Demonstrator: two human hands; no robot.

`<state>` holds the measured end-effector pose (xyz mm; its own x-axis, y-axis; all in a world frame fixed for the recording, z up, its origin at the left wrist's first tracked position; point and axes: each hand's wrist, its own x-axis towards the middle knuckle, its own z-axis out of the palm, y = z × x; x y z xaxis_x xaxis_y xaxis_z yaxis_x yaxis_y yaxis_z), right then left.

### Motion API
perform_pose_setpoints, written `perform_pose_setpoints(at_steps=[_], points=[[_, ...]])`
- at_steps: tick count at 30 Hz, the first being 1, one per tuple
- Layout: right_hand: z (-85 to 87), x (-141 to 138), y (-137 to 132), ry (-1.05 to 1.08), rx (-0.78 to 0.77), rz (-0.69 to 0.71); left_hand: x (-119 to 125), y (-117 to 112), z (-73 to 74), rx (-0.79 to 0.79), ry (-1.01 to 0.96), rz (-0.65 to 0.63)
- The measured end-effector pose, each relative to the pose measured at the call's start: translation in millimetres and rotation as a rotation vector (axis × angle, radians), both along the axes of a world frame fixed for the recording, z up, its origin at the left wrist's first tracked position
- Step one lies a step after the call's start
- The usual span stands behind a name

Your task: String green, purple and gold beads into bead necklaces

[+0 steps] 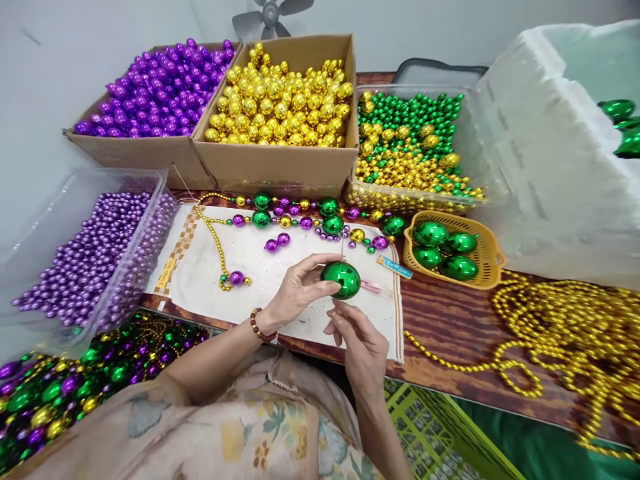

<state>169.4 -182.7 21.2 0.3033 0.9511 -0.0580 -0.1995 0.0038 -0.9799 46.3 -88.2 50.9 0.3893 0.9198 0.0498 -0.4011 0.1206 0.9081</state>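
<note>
A large shiny green ball [344,280] is gripped between the thumb and fingers of my left hand [299,288], above a white cloth [210,267]. A thin needle-like line rises from the ball's top. Just beneath the ball, my right hand [364,343] has its thumb and fingertips pinched together; what they hold is too small to make out. Beyond my hands lies a strand of green, purple and gold beads [306,223]. Two loose purple beads [277,241] rest on the cloth. A gold bead string [216,241] trails down at left, ending near a purple bead.
Boxes of purple balls [160,90] and gold balls [273,100] stand at the back. Clear bins hold small purple beads [95,253] and green-gold beads [413,143]. An orange basket [493,270] carries green balls. Gold bead chains [565,333] pile at right, beside a white foam box [540,153].
</note>
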Motion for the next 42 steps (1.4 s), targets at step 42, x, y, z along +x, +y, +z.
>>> perform_pose_setpoints(at_steps=[42], points=[[-50.8, 43, -18, 0.016, -0.216, -0.137, 49, 69, -54.0, -0.023, 0.457, 0.048]])
